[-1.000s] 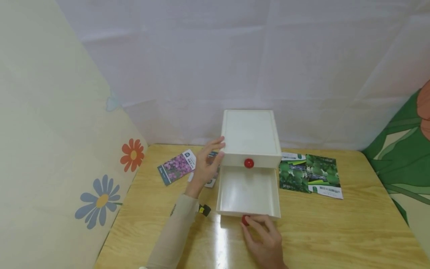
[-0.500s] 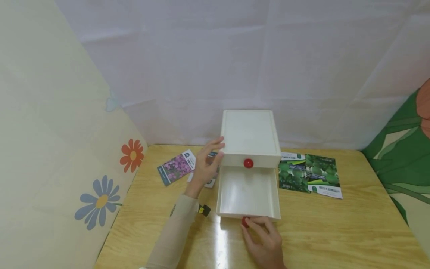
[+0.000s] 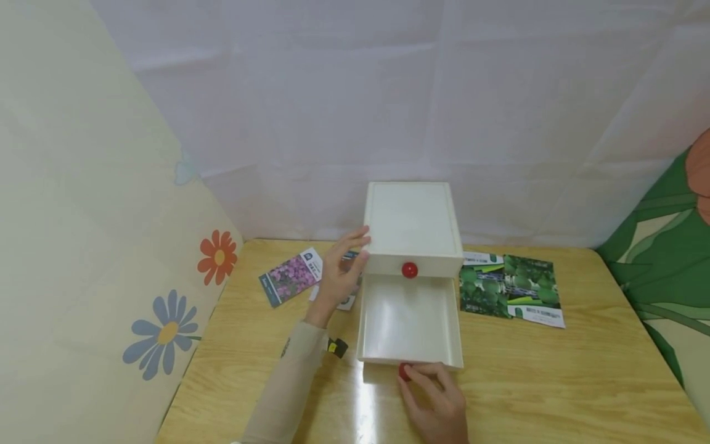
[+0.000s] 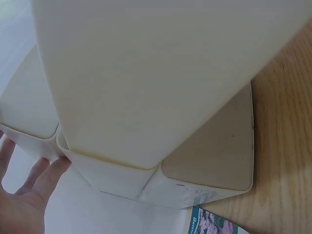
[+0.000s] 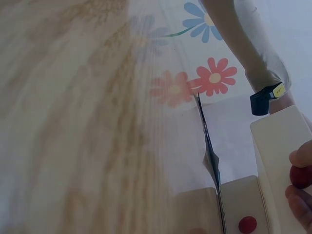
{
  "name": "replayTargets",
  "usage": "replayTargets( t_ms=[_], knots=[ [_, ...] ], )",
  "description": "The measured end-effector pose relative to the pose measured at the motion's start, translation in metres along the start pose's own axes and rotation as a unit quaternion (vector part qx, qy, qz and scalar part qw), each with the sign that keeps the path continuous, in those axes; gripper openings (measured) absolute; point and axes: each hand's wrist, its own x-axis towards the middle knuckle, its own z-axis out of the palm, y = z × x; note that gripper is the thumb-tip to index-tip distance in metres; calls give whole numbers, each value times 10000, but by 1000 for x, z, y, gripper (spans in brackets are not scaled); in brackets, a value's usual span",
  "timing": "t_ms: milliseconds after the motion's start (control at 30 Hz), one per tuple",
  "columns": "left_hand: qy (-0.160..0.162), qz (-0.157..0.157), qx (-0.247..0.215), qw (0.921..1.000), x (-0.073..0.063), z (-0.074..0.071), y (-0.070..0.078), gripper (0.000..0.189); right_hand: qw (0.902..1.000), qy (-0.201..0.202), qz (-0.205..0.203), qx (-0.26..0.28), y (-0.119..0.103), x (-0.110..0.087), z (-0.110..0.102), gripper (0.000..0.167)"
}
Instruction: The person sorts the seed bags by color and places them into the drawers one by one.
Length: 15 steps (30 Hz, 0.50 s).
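A white drawer unit (image 3: 413, 216) stands near the back of the table. One of its drawers (image 3: 410, 320) is pulled far out towards me, and its inside is bare. My right hand (image 3: 438, 401) pinches that drawer's round red knob (image 3: 405, 372) between thumb and fingers, as the right wrist view also shows. My left hand (image 3: 341, 271) rests its extended fingers against the unit's left side, near the top front corner. In the left wrist view, that hand (image 4: 29, 195) touches the unit's edge. Below the pulled-out drawer, a lower drawer front (image 5: 239, 204) with its own red knob is closed.
Left of the unit lies a seed packet with purple flowers (image 3: 291, 277), and another packet (image 3: 346, 302) is partly hidden behind my left hand. Green-leaf packets (image 3: 513, 290) lie to the right. A white cloth (image 3: 333, 123) hangs behind the wooden table (image 3: 554, 382).
The drawer has slid slightly further out towards me, with my right hand still pinching its knob. My left hand stays in place against the unit.
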Motion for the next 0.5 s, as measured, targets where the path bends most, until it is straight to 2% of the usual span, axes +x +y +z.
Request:
replayTargets(
  t_ms=[167,367,500],
  knots=[
    [3,26,-25,10000,0,0,0,29,9999,63,-104,83,-3,4,0,34],
    [8,38,-41,10000,0,0,0,29,9998,43,-73,190,7,-9,1,26],
    [-11,36,9,10000,0,0,0,29,9999,11,-52,138,3,-7,0,30]
  ],
)
